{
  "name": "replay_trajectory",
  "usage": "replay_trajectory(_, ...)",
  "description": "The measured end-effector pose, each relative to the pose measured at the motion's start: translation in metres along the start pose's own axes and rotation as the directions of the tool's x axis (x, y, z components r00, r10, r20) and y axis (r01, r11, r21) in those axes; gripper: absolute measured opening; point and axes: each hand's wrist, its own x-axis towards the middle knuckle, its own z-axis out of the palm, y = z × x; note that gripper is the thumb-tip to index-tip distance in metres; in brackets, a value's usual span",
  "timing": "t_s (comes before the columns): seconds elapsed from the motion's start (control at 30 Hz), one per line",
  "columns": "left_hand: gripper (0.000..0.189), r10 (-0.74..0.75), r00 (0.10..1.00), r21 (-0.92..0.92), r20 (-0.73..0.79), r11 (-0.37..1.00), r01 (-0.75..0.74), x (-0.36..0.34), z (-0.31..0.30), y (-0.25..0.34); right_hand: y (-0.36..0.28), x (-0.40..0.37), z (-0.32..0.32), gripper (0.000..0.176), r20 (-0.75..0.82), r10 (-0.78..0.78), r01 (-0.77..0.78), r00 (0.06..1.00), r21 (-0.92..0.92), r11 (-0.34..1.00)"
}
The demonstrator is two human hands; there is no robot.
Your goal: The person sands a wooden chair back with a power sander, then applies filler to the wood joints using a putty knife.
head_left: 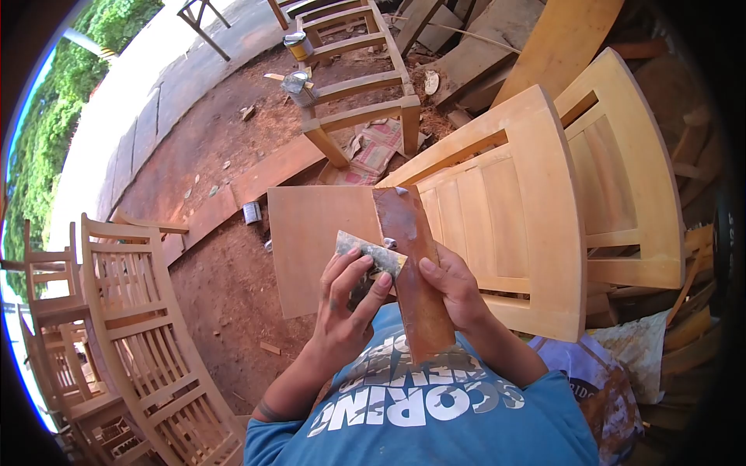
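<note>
In the lower centre of the frame, I see two hands raised above a blue printed shirt [435, 412]. The left hand [342, 311] is closed on a small grey scrap of sandpaper [371, 258], its fingers curled over the face of the scrap. The right hand [458, 289] grips a long rust-brown strip [412, 264] by its right edge. The strip runs from the shirt up to mid-frame, and the scrap overlaps its left edge.

Behind the hands is a flat wooden panel [311, 233], with a pale unfinished chair [521, 210] to its right.

At top centre, two metal tins [298, 45] [298, 85] sit on a bare chair frame [365, 109]; I cannot tell what they hold. A third small tin [251, 211] lies on the red dirt ground [217, 287], left of the panel, its contents not visible. Newspaper [373, 151] lies under the frame. More slatted chairs [140, 342] stand at lower left.
</note>
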Motion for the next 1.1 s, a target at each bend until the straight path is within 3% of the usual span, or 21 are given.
replay_trajectory(0.03, 0.066, 0.016, 1.000, 0.057, 0.003, 0.998, -0.016, -0.008, 0.007, -0.004, -0.002, 0.000, -0.003, 0.040, 0.017, 0.012, -0.013, 1.000, 0.021, 1.000)
replay_trajectory(0.07, 0.065, -0.072, 0.993, 0.134, 0.094, 0.989, 0.059, -0.013, 0.006, -0.014, -0.002, 0.000, -0.003, 0.040, 0.036, 0.024, -0.026, 0.999, 0.041, 0.999)
replay_trajectory(0.17, 0.065, -0.164, 0.978, 0.094, 0.133, 0.984, 0.152, -0.011, -0.012, -0.014, -0.002, -0.002, 0.004, 0.035, -0.040, -0.116, 0.111, 0.992, -0.096, 0.989)
replay_trajectory(0.27, 0.057, -0.142, 0.970, 0.124, 0.199, 0.985, 0.119, 0.012, -0.040, 0.013, 0.009, -0.003, -0.001, 0.029, -0.063, -0.242, 0.186, 0.968, -0.465, 0.865)
replay_trajectory(0.37, 0.051, -0.171, 0.939, 0.230, 0.299, 0.968, 0.103, 0.031, -0.052, 0.026, 0.009, -0.005, 0.005, 0.026, -0.014, -0.316, 0.243, 0.949, -0.610, 0.755)
replay_trajectory(0.43, 0.049, -0.200, 0.892, 0.234, 0.406, 0.966, 0.110, 0.033, -0.051, 0.027, 0.014, -0.007, 0.001, 0.027, -0.027, -0.322, 0.231, 0.946, -0.638, 0.735)
replay_trajectory(0.53, 0.052, -0.192, 0.927, 0.243, 0.321, 0.963, 0.115, 0.037, -0.054, 0.031, 0.012, -0.008, -0.002, 0.027, -0.040, -0.309, 0.208, 0.950, -0.658, 0.724)
replay_trajectory(0.63, 0.052, -0.193, 0.886, 0.253, 0.421, 0.963, 0.090, 0.039, -0.048, 0.029, 0.014, -0.010, -0.003, 0.028, -0.058, -0.316, 0.202, 0.947, -0.656, 0.727)
replay_trajectory(0.77, 0.043, -0.173, 0.899, 0.267, 0.401, 0.961, 0.065, 0.039, -0.041, 0.024, 0.019, -0.011, -0.009, 0.030, -0.084, -0.361, 0.206, 0.929, -0.692, 0.692)
replay_trajectory(0.87, 0.043, -0.173, 0.881, 0.214, 0.441, 0.973, 0.084, 0.042, -0.042, 0.026, 0.014, -0.011, -0.008, 0.032, -0.098, -0.327, 0.185, 0.940, -0.657, 0.731)
replay_trajectory(1.1, 0.044, -0.169, 0.861, 0.238, 0.479, 0.970, 0.059, 0.044, -0.039, 0.029, 0.008, -0.010, -0.006, 0.032, -0.098, -0.319, 0.157, 0.943, -0.713, 0.684)
